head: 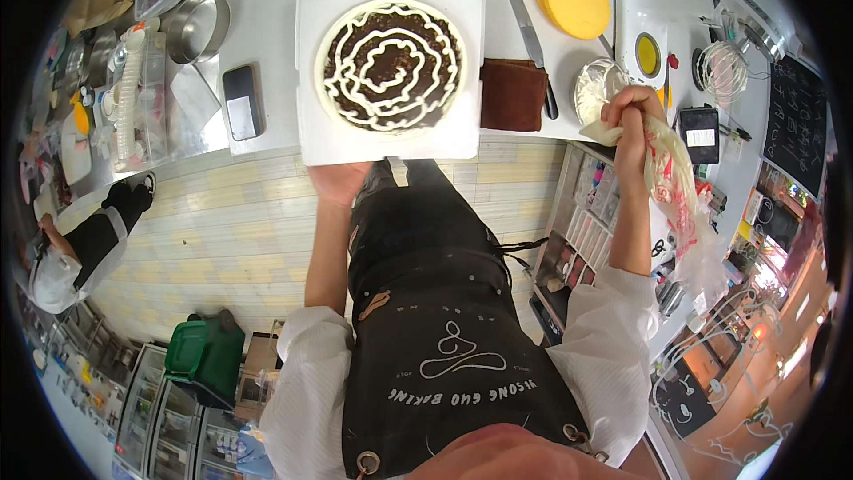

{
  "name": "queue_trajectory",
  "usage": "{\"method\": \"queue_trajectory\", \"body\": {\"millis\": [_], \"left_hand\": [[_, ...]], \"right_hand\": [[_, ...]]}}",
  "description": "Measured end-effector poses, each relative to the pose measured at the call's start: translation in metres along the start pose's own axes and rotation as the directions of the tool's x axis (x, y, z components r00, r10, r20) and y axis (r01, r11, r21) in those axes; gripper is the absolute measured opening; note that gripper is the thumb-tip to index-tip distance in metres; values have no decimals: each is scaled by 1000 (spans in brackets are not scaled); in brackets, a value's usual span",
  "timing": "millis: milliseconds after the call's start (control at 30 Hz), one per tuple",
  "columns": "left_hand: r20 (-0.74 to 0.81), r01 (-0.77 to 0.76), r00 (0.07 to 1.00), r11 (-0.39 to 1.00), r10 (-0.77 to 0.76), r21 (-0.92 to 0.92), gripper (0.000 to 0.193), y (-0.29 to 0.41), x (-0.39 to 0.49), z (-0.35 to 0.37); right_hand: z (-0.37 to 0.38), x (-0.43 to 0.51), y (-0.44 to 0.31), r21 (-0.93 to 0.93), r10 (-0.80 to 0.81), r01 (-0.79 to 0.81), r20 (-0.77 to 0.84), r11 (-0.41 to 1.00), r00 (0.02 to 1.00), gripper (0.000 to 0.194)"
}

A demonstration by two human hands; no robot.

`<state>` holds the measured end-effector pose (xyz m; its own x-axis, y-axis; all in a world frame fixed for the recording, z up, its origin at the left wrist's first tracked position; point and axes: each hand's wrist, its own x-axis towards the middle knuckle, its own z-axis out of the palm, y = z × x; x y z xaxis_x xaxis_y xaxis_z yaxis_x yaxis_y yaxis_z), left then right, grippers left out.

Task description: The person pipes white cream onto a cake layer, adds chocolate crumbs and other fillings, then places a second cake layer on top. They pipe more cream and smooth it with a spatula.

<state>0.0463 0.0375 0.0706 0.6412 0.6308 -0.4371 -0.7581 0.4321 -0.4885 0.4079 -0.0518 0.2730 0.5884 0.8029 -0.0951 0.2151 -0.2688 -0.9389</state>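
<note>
A round cake (393,67) with a dark crumb-like top and wavy rings of cream sits on a white square board (310,127). My left hand (341,181) is under the board's near edge, its fingers hidden beneath. In my right hand (633,117) is a clear plastic piping bag (673,180) with red print, its lower end towards a bowl (600,83) smeared with cream. A brown folded cloth (513,95) lies beside the board, with an offset spatula (526,27) partly over it.
A round yellow sponge layer (572,0) lies by the white kitchen scale (626,20). To the left are a phone (242,103) and round metal cake tins (198,28). A stand whisk (723,73) is at the far right. Another person (80,253) stands at the left counter.
</note>
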Motion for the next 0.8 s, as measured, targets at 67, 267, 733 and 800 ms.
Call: {"method": "queue_trajectory", "body": {"millis": [67, 267, 733, 800], "left_hand": [[27, -105, 994, 936, 102, 336, 67, 20, 5, 7], [61, -132, 991, 804, 119, 579, 69, 48, 13, -1], [183, 17, 977, 903, -106, 430, 84, 61, 13, -19], [170, 1, 982, 898, -84, 440, 85, 63, 14, -16]], "right_hand": [[-11, -4, 8, -14, 12, -12, -16, 1000, 1000, 15], [-27, -11, 29, -39, 52, -54, -56, 998, 997, 14], [14, -30, 47, 0, 118, -118, 14, 993, 993, 17], [22, -34, 45, 13, 115, -115, 42, 993, 993, 16]]}}
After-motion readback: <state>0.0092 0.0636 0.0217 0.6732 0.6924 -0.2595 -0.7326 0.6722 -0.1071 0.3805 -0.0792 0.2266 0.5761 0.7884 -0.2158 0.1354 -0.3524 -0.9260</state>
